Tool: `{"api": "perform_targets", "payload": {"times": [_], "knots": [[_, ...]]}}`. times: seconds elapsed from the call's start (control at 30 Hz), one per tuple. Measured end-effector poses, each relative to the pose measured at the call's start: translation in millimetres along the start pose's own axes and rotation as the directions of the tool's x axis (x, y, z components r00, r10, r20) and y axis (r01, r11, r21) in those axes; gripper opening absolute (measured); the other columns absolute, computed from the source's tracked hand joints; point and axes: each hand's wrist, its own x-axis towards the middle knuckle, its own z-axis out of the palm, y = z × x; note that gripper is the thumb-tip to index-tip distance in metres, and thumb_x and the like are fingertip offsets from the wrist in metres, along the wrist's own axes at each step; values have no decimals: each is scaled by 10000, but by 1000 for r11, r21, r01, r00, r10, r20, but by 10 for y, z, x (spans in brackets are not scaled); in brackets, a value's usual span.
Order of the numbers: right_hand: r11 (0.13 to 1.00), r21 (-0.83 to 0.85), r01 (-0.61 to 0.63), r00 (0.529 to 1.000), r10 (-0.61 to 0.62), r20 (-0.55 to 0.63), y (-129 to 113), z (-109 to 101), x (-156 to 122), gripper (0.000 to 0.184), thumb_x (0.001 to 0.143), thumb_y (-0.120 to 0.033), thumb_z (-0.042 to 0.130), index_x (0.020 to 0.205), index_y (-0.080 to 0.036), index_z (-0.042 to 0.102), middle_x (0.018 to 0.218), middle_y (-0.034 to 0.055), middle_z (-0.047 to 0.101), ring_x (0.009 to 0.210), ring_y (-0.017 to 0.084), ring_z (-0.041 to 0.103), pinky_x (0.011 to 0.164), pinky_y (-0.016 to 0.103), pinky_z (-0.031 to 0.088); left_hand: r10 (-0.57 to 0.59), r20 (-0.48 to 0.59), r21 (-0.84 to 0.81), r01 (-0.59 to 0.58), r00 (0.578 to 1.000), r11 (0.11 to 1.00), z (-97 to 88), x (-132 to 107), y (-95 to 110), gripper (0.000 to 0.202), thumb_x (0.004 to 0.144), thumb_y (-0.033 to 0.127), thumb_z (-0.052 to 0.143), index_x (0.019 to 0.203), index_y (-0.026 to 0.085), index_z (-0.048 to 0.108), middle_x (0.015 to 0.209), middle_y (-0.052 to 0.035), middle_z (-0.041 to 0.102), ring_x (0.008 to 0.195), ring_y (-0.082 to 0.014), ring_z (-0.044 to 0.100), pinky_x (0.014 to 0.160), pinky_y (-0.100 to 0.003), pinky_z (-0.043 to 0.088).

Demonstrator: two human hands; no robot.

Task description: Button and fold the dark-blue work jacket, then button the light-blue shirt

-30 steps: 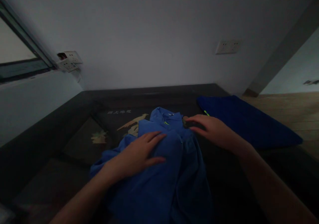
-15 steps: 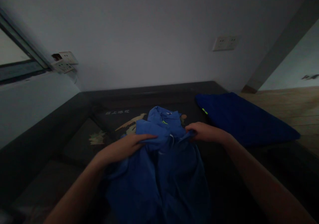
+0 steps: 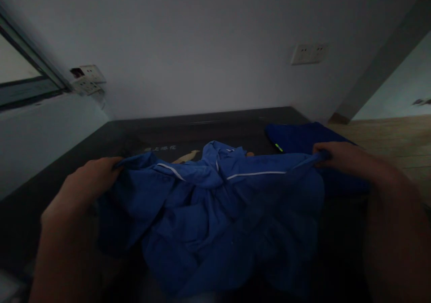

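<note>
A blue collared jacket (image 3: 195, 222) with white piping is stretched out in front of me over a dark surface. My left hand (image 3: 90, 179) grips its left side, with the fingers closed on the fabric. At the opposite side, my right hand (image 3: 350, 159) pinches the cloth and pulls it out sideways. The collar lies at the far middle, between the two hands. Loose folds hang down toward me, and the lower part fades into shadow.
A folded dark blue cloth item (image 3: 299, 134) with a yellow-green tag lies at the right, partly behind my right hand. The dark printed surface (image 3: 188, 132) meets a pale wall (image 3: 198, 51). Wall sockets (image 3: 309, 54) sit above it, and others are at the left corner.
My hands have moved far apart, left and right, drawing the jacket wide. White piping lines now show across it, and the right hand overlaps the folded blue item.
</note>
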Motion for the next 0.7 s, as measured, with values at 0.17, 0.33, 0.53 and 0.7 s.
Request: {"api": "perform_targets", "payload": {"times": [0.17, 0.33, 0.53, 0.7], "knots": [[991, -115, -69, 979, 45, -197, 129, 34, -21, 336, 727, -104, 501, 1015, -227, 622, 1018, 91, 662, 919, 286, 633, 788, 415, 498, 217, -30, -4, -217, 976, 976, 10, -36, 550, 584, 813, 570, 367, 1229, 214, 570, 1297, -120, 554, 1201, -320, 520, 1039, -445, 396], [987, -126, 101, 940, -136, -312, -317, 36, -46, 376, 858, -161, 403, 1190, -158, 580, 1247, 132, 581, 1095, 312, 573, 946, 468, 445, 547, 126, -232, -512, 828, 827, 189, -252, 1484, 554, 881, 533, 430, 1364, 263, 427, 1431, -54, 435, 1316, -245, 397, 1103, -411, 333], [920, 19, 391, 915, -387, -112, -1031, 530, 191, 390, 879, -333, 529, 1244, -199, 552, 1268, 120, 572, 1152, 286, 536, 979, 417, 423, 569, 197, -139, -552, 798, 822, 659, -248, 1727, 644, 821, 346, 610, 1407, 241, 365, 1389, -119, 477, 1284, -282, 429, 1082, -458, 311], [916, 63, 396, 918, -397, 10, -1156, 983, 410, 574, 805, -382, 646, 1306, -153, 485, 1272, 172, 539, 1157, 301, 521, 961, 412, 419, 499, 230, -108, -487, 836, 867, 685, -113, 1557, 522, 831, 232, 534, 1347, 212, 455, 1338, -103, 531, 1220, -258, 501, 1047, -398, 365]]}}
